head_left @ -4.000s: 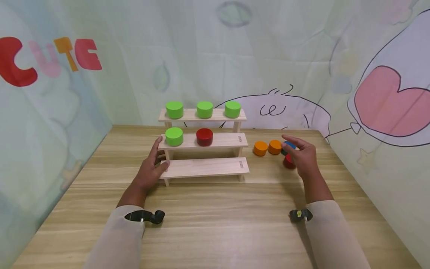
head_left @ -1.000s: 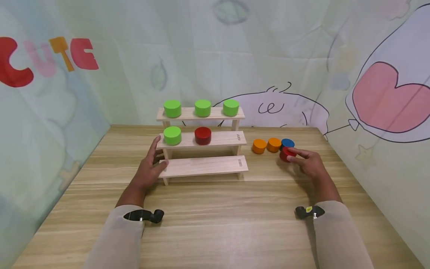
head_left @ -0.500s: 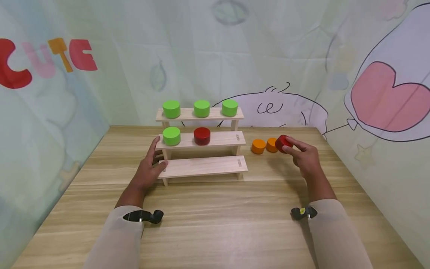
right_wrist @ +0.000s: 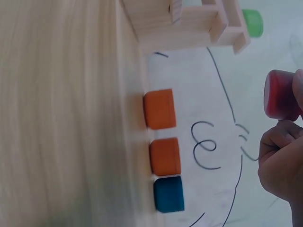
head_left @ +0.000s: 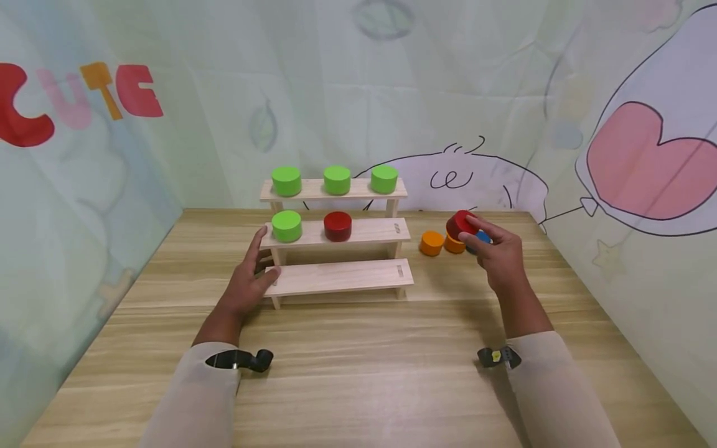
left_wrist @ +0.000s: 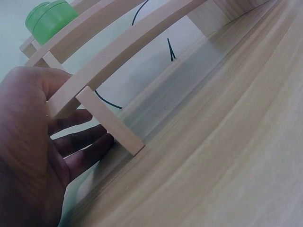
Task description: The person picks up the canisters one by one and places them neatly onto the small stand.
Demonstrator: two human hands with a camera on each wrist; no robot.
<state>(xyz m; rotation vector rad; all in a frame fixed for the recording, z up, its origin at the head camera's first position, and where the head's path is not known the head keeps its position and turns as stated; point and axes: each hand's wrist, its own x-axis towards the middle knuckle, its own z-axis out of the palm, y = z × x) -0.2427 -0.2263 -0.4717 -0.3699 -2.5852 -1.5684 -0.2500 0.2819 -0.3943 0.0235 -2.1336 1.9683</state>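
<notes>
2 orange pucks (head_left: 442,242) — beside stepped rack (head_left: 339,278)

bright, even, diffuse light; soft shadows under the hands on the desk (head_left: 358,348); wrist views curved and slightly blurred.

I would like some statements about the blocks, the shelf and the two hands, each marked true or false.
1. The right hand holds a red block above the table. True.
2. The top step of the wooden shelf carries three green blocks. True.
3. The lowest step holds two blocks. False: it holds none.
4. The left hand grips a green block. False: it rests against the shelf's left end.
5. Two orange blocks and a blue block stand on the table. True.
</notes>
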